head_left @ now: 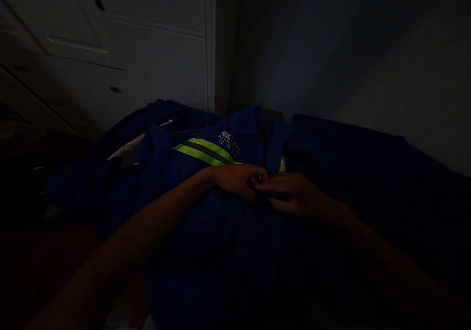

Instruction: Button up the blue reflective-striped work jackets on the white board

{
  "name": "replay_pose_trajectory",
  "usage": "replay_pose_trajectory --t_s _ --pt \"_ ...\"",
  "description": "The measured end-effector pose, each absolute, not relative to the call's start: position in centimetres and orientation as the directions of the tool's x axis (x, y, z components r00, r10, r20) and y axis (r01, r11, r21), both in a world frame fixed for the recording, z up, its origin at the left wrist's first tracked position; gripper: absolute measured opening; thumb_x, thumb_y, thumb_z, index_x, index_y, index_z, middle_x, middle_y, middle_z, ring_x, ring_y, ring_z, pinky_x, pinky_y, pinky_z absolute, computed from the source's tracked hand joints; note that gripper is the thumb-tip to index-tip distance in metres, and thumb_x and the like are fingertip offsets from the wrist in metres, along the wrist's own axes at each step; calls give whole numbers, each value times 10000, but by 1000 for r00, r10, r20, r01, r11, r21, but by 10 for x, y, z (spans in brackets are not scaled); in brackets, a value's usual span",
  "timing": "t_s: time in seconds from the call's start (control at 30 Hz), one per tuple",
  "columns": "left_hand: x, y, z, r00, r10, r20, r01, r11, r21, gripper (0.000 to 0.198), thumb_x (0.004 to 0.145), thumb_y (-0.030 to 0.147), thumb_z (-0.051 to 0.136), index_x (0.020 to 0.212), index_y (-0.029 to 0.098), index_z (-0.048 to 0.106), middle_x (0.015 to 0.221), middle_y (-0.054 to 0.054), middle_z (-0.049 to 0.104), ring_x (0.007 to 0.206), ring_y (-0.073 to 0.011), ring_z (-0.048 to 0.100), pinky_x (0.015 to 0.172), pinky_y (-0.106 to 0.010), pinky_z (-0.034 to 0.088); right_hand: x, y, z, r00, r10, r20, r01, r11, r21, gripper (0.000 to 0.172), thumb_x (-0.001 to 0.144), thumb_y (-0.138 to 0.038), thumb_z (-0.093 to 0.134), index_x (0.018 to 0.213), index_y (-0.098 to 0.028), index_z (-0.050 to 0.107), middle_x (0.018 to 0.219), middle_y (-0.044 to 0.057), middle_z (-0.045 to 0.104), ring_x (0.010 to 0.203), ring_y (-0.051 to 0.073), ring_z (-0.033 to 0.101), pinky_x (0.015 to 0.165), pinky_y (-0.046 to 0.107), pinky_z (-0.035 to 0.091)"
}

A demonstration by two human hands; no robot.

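Note:
A dark blue work shirt [228, 232] with yellow-green reflective stripes [206, 151] and a white chest logo lies spread out in front of me, collar at the far end. My left hand [237, 179] and my right hand [294, 192] meet at the shirt's front placket just below the stripes. Both hands are closed in a pinch; the left fingertips hold a small round button [254, 179] and the right fingers grip the placket edge beside it. Another button [241, 249] shows lower on the front.
The room is very dim. A white panelled cabinet [140, 50] stands at the back left, a plain wall at the back right. More blue cloth [368, 173] stretches to the right. A pale item [127, 151] peeks out under the left sleeve.

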State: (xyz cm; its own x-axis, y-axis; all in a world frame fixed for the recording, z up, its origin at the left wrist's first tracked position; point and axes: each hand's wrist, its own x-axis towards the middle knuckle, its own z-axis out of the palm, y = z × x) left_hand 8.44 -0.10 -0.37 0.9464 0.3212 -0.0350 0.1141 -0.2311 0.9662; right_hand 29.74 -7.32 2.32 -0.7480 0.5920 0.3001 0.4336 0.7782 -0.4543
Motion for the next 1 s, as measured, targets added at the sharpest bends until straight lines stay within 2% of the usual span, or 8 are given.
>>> replay_pose_trajectory --t_s 0.13,0.23,0.33,0.47,0.7,0.83,0.9,1.0 --pt "84 -2 -1 923 383 -19 137 -284 949 401 632 136 758 990 168 580 905 10 671 823 -140 633 707 -246 472 302 -70 24 -714 681 160 455 626 -634 360 885 -180 601 1237 -194 677 1130 92 733 991 181 711 829 257 545" --pt "83 -1 1 927 376 0 113 -278 954 404 644 154 772 995 164 573 903 4 681 820 -143 642 719 -258 480 305 -68 22 -690 716 102 460 543 -702 375 895 -249 628 1264 -193 665 1225 104 694 1110 216 672 944 306 524" --pt "83 -1 1 929 370 5 108 -284 953 397 654 168 779 998 163 580 895 3 685 806 -144 646 716 -264 483 305 -68 21 -652 757 26 488 447 -750 378 897 -311 641 1254 -192 671 1210 100 702 1103 226 675 961 325 523" --pt "82 -1 1 928 372 -23 132 -270 954 412 647 161 790 1000 164 579 933 -6 688 854 -155 656 723 -265 487 301 -70 23 -633 774 -9 509 407 -759 360 900 -332 635 1224 -182 683 1161 93 724 1072 220 687 950 329 534" --pt "82 -1 1 924 378 -52 177 -303 936 436 659 257 821 1012 153 587 959 -30 688 892 -178 657 730 -280 487 298 -73 28 -673 739 -15 492 433 -755 343 961 -329 520 1236 -180 660 1226 98 691 1160 218 645 1002 365 511" --pt "81 -2 5 932 357 -66 168 -261 951 448 646 266 829 1005 156 584 962 -30 687 905 -182 657 752 -289 494 300 -72 30 -694 719 -38 493 437 -752 363 962 -328 515 1269 -177 637 1247 103 678 1171 220 636 995 356 507" --pt "81 -1 8 945 321 -56 137 -234 963 380 692 254 782 1002 154 587 983 -38 687 920 -181 653 776 -295 494 303 -70 32 -714 697 -66 504 447 -740 377 952 -319 533 1288 -174 624 1227 101 685 1139 210 648 973 339 509" --pt "78 2 11 953 304 -10 90 -252 964 259 797 177 598 1055 152 593 985 -41 681 915 -167 646 802 -301 490 305 -68 34 -739 666 -105 511 452 -731 384 924 -320 591 1274 -168 634 1100 79 725 991 175 690 885 289 524"
